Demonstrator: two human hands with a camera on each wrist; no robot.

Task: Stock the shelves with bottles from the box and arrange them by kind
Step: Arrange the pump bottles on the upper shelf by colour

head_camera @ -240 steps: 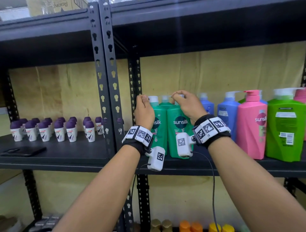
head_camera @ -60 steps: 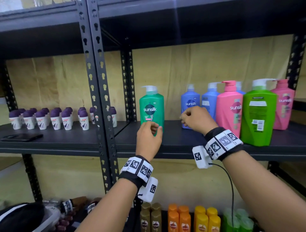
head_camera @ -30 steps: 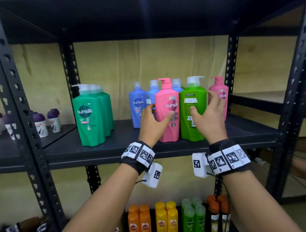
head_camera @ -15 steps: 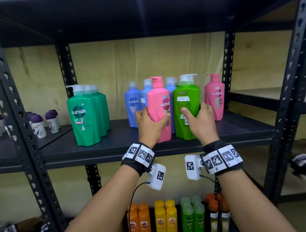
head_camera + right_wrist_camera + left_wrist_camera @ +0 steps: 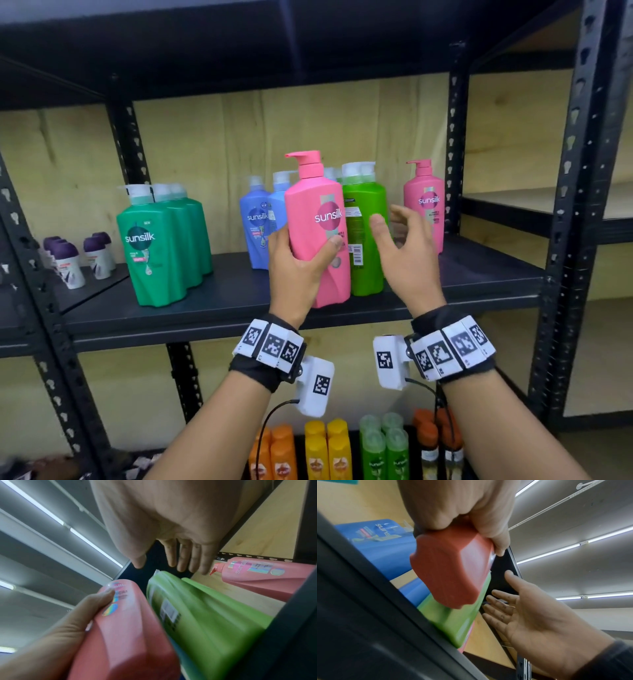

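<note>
black metal shelving (image 5: 239, 308) stands against a pale wooden backing, lit from above by strip lights. on the middle shelf the sorting is well along, by my reading: three teal green bottles (image 5: 161, 243) sit grouped toward the left end, blue bottles (image 5: 255, 226) cluster behind the middle, and bright green bottles (image 5: 364, 233) stand close together just right of them.

the left hand (image 5: 298, 270) has its fingers and thumb wrapped round the lower body of a pink bottle (image 5: 318, 226) and holds it upright, lifted just clear of the front edge of the shelf — the left wrist view shows its base in the air. the right hand (image 5: 407, 253) hovers unclenched with fingers spread beside the green bottles, grasping nothing.

a second pink bottle (image 5: 424, 202) stands alone near the right end by the upright post (image 5: 452, 154), so the pinks are split; the held one most likely belongs beside it. whether more bottles wait in a box i cannot tell — no box is in view.

room for the move looks fair: bare shelf lies between the green bottles and the far pink one, though the way over passes the green pump heads, and the post hems in the right end. the shelf above leaves headroom over the pumps.
</note>
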